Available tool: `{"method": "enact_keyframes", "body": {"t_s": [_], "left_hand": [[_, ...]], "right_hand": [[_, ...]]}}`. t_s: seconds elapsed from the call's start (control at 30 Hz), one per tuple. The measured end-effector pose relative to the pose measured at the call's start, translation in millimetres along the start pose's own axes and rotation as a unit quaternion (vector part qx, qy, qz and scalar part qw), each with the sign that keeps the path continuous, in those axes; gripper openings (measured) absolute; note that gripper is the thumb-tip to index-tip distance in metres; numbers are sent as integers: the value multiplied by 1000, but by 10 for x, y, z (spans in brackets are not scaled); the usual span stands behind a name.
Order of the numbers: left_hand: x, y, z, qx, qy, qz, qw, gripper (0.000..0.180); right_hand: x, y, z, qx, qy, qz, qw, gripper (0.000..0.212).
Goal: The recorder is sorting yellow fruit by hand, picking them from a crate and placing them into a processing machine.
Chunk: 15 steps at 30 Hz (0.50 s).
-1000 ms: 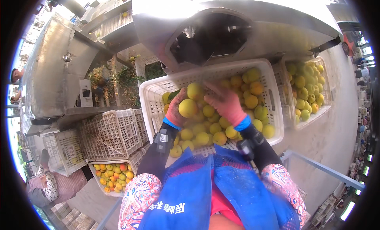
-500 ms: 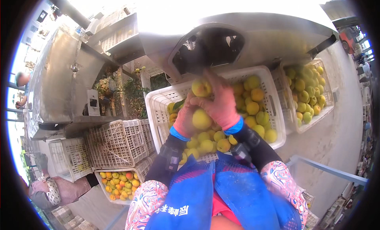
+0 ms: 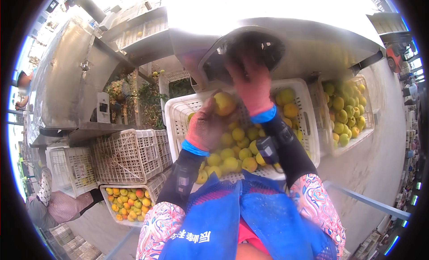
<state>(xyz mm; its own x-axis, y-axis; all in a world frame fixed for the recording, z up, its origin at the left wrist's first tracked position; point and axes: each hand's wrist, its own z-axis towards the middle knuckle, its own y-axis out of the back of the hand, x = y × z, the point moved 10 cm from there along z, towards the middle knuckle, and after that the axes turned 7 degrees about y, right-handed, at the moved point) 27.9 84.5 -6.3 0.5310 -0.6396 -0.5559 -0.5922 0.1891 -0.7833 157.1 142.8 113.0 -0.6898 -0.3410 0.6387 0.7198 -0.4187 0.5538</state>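
Our left hand (image 3: pixel 199 127) holds yellow fruit (image 3: pixel 225 103) above white crate (image 3: pixel 177 119), which likely keeps fruit pile (image 3: pixel 237 150) from rolling away; right hand (image 3: pixel 253 86) blurs by dark opening (image 3: pixel 273 54), grip we cannot tell

On the blue apron (image 3: pixel 210 215) stands 1 row of white printed characters (image 3: pixel 193 236), seen upside down.

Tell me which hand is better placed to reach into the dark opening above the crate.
The right hand, likely: its blurred fingers overlap the dark opening in this view. The left hand sits lower, over the white crate, and holds a yellow fruit.
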Motion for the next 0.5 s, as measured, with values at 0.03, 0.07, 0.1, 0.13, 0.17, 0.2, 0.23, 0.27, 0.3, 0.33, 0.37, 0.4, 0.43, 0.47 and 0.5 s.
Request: {"method": "enact_keyframes", "body": {"t_s": [0.03,0.07,0.1,0.13,0.17,0.2,0.23,0.27,0.3,0.33,0.37,0.4,0.43,0.47,0.5], "left_hand": [[62,70,22,15,39,-175,984,58],[3,84,50,0,39,-96,995,58],[-94,72,66,-15,38,-13,999,58],[-143,28,57,-35,36,39,998,58],[-195,-11,48,-56,34,90,994,57],[-258,-100,-6,-83,23,112,990,56],[-292,-144,-38,-109,12,134,985,54],[-354,-155,-20,-111,-46,167,979,53],[-398,-104,-23,-115,-107,200,967,51],[-341,-15,22,-108,-108,166,974,49],[-296,73,66,-102,-108,133,980,47],[-191,191,113,-89,-52,34,994,45],[-60,293,137,-79,3,-67,995,43],[-65,432,170,-122,-9,60,991,42],[-36,601,158,-167,-18,186,968,42]], "right_hand": [[70,-58,-225,68,-5,61,996,49],[133,-116,-420,134,-10,115,984,52],[212,-93,-518,123,11,105,987,57],[263,-115,-634,110,28,95,989,62],[293,-108,-693,97,44,85,991,68],[290,-102,-691,94,38,83,991,70],[278,-88,-680,90,31,80,992,73],[263,-78,-669,87,24,77,993,76],[298,-55,-670,62,34,75,995,77],[259,-19,-697,36,38,68,996,77],[231,25,-698,10,42,60,997,77],[220,89,-666,-8,53,37,998,76],[234,129,-634,-21,64,17,998,74],[248,166,-586,-34,75,-3,997,73],[299,161,-507,-47,110,-36,992,72]]}}
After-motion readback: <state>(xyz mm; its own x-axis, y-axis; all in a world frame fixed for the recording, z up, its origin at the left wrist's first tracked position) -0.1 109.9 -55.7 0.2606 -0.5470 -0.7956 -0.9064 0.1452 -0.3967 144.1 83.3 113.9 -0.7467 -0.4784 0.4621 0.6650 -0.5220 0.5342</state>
